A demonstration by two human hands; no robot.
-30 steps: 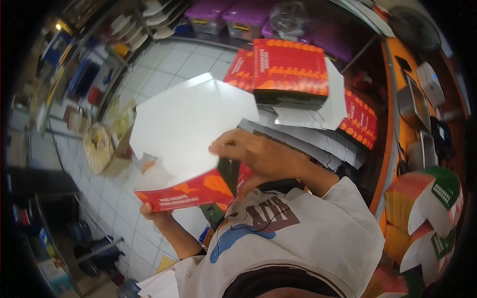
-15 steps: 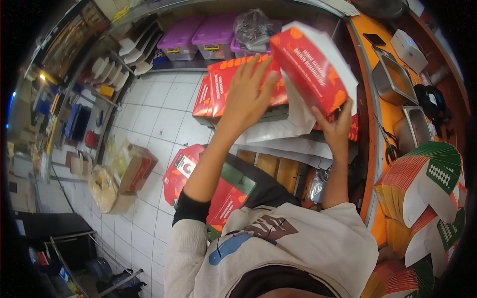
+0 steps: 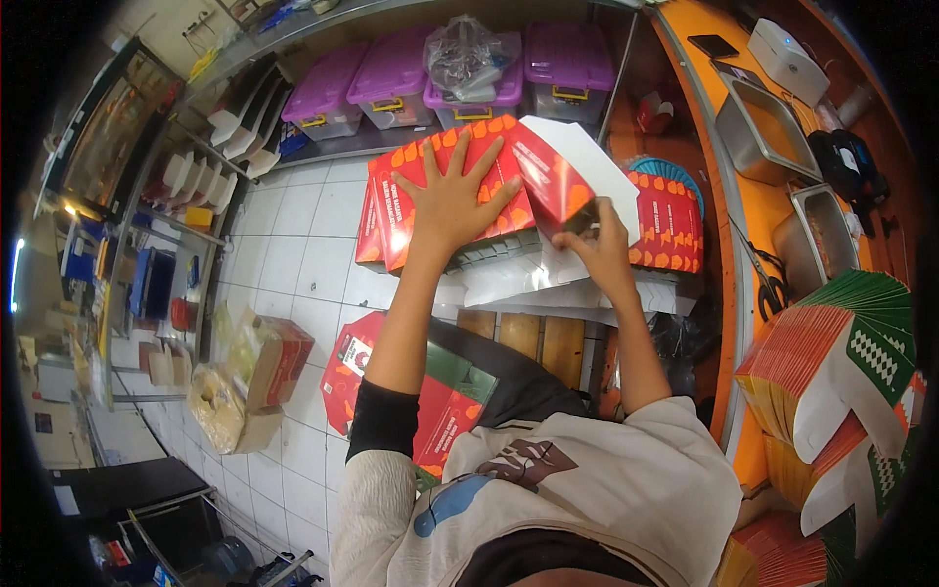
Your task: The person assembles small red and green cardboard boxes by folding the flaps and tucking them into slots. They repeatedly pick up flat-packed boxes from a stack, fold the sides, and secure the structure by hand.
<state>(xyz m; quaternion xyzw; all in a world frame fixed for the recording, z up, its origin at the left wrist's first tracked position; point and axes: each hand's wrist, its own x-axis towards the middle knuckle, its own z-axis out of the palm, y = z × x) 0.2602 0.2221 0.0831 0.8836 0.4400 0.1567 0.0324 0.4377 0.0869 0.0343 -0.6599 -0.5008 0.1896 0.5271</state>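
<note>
My left hand lies flat, fingers spread, on top of a stack of folded red-and-orange cardboard boxes. My right hand grips the lower edge of a folded red box with a white inside, tilted against the right end of that stack. Under the stack lie white flattened box blanks. Another red box stands just right of my right hand.
Purple lidded bins line a low shelf ahead. An orange counter with metal trays and scissors runs along the right. Fanned stacks of flat boxes sit at the right. A red box and an open carton lie on the tiled floor.
Both hands have lowered the raised red box onto the stack. My left hand now presses flat on the stack; my right hand has shifted to the box's lower edge.
</note>
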